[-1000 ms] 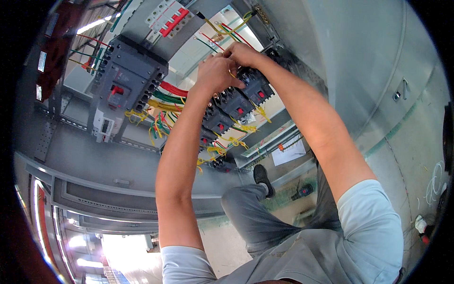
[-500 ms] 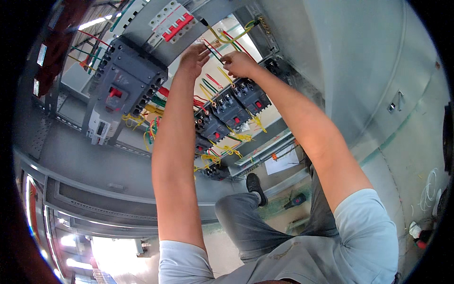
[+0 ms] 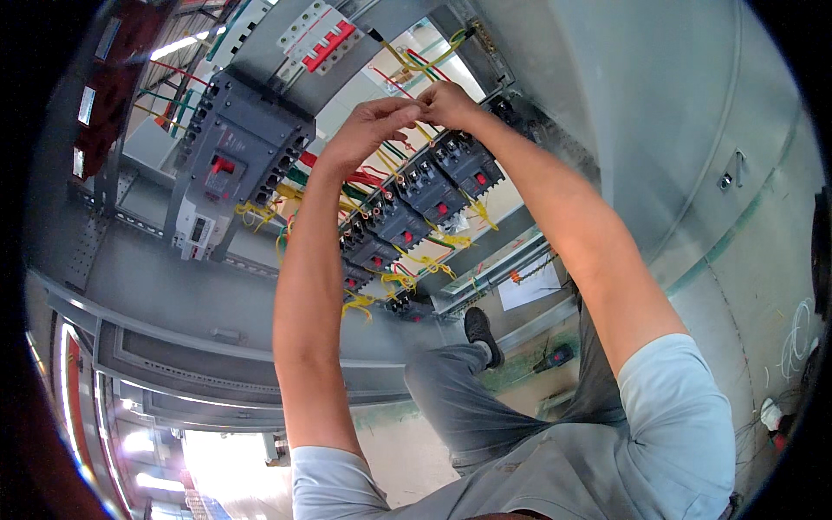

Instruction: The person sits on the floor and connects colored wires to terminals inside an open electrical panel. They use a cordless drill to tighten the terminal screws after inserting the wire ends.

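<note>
High over a row of dark grey circuit breakers point(image 3: 422, 198), my two hands meet at the fingertips. My left hand point(image 3: 371, 128) comes from the left, thumb and index finger closed against my right fingers, the other fingers loosely bent. My right hand point(image 3: 448, 106) is pinched on a thin wire that the fingers mostly cover. A red wire point(image 3: 392, 83) runs just above the hands. Yellow wires point(image 3: 387, 161) and red wires point(image 3: 367, 178) with ring ends rise from the breakers below my left hand.
A large dark breaker point(image 3: 238, 152) with a red lever sits left of my left forearm. Above is a small breaker with red toggles point(image 3: 328, 48). The grey cabinet wall point(image 3: 667, 113) stands at right. On the floor are a paper sheet point(image 3: 529, 289) and a dark tool point(image 3: 553, 358).
My hands, apart before with a dark green wire stretched between them, have come together. My left hand moved right and slightly down. The whole view has shifted a little.
</note>
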{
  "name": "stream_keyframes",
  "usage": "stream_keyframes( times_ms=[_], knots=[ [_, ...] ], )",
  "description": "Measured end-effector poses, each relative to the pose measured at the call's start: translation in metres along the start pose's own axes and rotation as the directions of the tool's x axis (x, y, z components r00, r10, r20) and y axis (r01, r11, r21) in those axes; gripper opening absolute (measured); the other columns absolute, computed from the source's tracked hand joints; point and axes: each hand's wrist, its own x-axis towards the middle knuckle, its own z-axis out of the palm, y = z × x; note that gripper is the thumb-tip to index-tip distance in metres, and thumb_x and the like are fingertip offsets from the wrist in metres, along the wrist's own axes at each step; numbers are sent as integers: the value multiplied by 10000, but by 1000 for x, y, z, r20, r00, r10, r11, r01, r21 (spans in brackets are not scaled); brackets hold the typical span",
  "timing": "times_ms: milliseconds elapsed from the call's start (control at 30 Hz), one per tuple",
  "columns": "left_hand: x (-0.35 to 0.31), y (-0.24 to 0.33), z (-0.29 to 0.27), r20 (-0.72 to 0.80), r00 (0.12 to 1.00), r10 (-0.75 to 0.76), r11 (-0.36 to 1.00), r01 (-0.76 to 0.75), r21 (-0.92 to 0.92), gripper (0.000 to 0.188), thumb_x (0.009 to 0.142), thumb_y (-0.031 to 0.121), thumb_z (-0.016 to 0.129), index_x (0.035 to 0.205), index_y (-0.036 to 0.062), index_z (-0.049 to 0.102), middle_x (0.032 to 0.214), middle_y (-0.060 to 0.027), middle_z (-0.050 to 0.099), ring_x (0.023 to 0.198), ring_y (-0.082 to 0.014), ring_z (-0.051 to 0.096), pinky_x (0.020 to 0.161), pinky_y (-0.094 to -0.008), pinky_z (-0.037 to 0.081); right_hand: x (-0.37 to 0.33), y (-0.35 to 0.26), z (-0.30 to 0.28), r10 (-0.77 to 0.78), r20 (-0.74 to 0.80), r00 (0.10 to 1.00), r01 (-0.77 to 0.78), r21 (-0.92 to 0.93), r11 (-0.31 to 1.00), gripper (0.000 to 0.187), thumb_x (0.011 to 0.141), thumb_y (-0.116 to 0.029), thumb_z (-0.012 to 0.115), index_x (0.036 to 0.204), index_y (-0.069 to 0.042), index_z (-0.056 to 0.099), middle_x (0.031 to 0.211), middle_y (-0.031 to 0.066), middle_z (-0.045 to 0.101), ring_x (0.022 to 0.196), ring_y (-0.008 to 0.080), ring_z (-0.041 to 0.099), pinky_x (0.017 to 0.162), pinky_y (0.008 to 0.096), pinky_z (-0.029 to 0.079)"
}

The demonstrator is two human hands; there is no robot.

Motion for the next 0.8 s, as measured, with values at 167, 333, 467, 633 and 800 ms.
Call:
stream_keyframes(
  times_ms=[167, 333, 467, 633, 800],
  knots=[
    [19, -11, -1, 164, 986, 6, 934, -64, 351, 444, 988, 301, 705, 1350, 49, 657, 1322, -78, 679, 1137, -130, 623, 981, -328, 492, 0, 3, 2, -46, -29, 999, 48, 98, 994, 341, 853, -339, 829, 964, -17, 800, 772, 73, 751, 670, 114, 665, 631, 328, 533],
    [23, 5, -7, 162, 986, -29, 882, 101, -460, 549, 1081, 405, 520, 1424, -21, 558, 1459, -121, 585, 1336, -219, 558, 1131, -378, 415, 16, 50, -4, 31, -7, 999, -27, 313, 949, 506, 706, -517, 895, 967, -90, 820, 859, 113, 781, 785, 219, 735, 753, 376, 572],
    [6, -21, -13, 96, 995, -38, 964, 62, -259, 561, 1069, 441, 539, 1397, -10, 596, 1409, -127, 622, 1311, -224, 570, 1128, -384, 427, 6, 14, 5, -3, 33, 999, -2, 157, 988, 552, 706, -579, 871, 967, -95, 819, 859, 123, 778, 790, 240, 738, 769, 380, 574],
    [17, -19, -14, 68, 997, -19, 996, 13, 88, 517, 1023, 462, 624, 1273, 14, 692, 1285, -96, 687, 1158, -193, 623, 999, -373, 488, 4, 17, -2, -30, 7, 1000, 29, 172, 985, 516, 710, -543, 849, 987, -108, 819, 890, 147, 776, 815, 261, 745, 798, 384, 577],
    [24, -18, 21, -14, 987, 161, 875, -136, 465, 431, 924, 428, 756, 1150, 61, 741, 1120, -100, 715, 1007, -232, 635, 886, -367, 494, 3, 14, -4, -36, -4, 999, 36, 200, 979, 297, 759, -92, 790, 1037, 11, 777, 852, 48, 735, 710, 110, 646, 639, 286, 518]
  ],
)
